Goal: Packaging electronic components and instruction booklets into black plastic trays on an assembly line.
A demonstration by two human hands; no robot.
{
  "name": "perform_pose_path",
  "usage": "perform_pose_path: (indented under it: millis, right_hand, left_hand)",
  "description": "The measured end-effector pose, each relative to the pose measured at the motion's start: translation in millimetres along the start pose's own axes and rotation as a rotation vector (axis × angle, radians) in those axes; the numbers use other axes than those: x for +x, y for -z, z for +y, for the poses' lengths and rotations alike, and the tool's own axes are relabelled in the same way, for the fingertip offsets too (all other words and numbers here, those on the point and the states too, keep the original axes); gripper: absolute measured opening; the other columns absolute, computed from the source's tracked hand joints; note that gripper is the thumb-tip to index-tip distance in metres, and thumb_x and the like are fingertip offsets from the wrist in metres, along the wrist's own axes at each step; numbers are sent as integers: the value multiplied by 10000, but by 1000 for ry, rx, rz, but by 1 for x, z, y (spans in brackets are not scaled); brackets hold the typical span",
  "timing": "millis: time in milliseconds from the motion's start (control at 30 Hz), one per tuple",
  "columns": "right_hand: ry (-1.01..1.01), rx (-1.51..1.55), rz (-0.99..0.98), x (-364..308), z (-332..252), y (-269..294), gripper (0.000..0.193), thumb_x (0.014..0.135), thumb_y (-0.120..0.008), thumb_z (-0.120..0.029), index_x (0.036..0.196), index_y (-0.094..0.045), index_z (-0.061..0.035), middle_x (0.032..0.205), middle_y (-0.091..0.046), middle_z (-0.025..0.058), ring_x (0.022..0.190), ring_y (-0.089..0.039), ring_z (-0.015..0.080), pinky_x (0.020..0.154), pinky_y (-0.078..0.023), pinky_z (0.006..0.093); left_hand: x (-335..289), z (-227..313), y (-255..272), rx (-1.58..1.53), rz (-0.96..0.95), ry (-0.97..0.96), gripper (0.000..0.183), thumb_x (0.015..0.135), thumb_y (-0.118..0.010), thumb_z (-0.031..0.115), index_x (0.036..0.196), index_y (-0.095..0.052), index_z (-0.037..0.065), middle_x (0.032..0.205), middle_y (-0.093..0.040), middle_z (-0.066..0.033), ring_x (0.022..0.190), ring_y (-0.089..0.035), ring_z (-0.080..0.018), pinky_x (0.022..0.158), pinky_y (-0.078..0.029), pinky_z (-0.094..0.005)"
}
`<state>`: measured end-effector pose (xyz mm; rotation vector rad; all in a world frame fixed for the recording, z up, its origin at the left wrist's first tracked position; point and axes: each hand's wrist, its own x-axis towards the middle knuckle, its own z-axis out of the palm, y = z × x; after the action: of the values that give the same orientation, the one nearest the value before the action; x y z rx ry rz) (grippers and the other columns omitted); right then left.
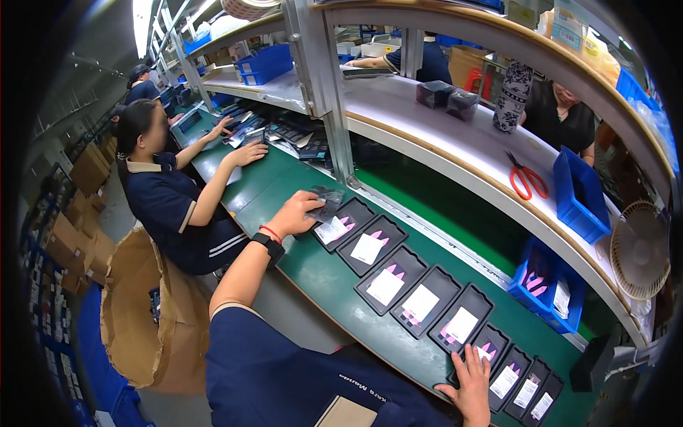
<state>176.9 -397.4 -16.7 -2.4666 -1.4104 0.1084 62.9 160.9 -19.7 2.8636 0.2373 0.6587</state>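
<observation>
A row of several black trays point(460, 318) runs along the green bench, each bearing a white card point(422, 303), most with pink pointed pieces point(398, 273) showing beside it. At the row's far left end, my left hand point(293, 214) pinches a dark, glossy, see-through plastic piece point(326, 204) just over the leftmost tray point(348, 217); its exact kind is unclear. My right hand point(469, 385) rests toward the right end with fingers spread, the fingertips at the lower edge of a tray point(491, 344). Nothing shows in its grasp.
A co-worker point(171, 185) reaches over piled dark packages point(292, 132) at left, beside a large cardboard box point(178, 334). The shelf point(427, 135) ahead holds orange-handled scissors point(526, 178), a patterned bottle point(512, 96) and a blue bin point(580, 196). Another blue bin point(546, 285) stands below.
</observation>
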Motion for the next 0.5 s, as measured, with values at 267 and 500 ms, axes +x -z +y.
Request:
perform_pose_path:
  millis: [267,500]
  right_hand:
    - [-26,21,-11,0,-6,4,802,577,-755,-505,1199,-555,-39,1363,-408,225,1272,-373,387,1026,-252,532]
    - [-2,40,26,1,-5,-3,742,617,-744,-481,1185,-558,-41,1358,-411,223,1266,-375,394,1021,-253,536]
  left_hand:
    - [-20,-28,7,-9,-261,332,531,753,-675,344,1227,-559,135,1390,-403,-168,1333,-283,-360,1071,-217,-531]
    - [-37,-21,12,-222,-346,442,434,826,-602,387,1196,-579,161,1452,-338,-99,1388,-208,-259,1058,28,-615]
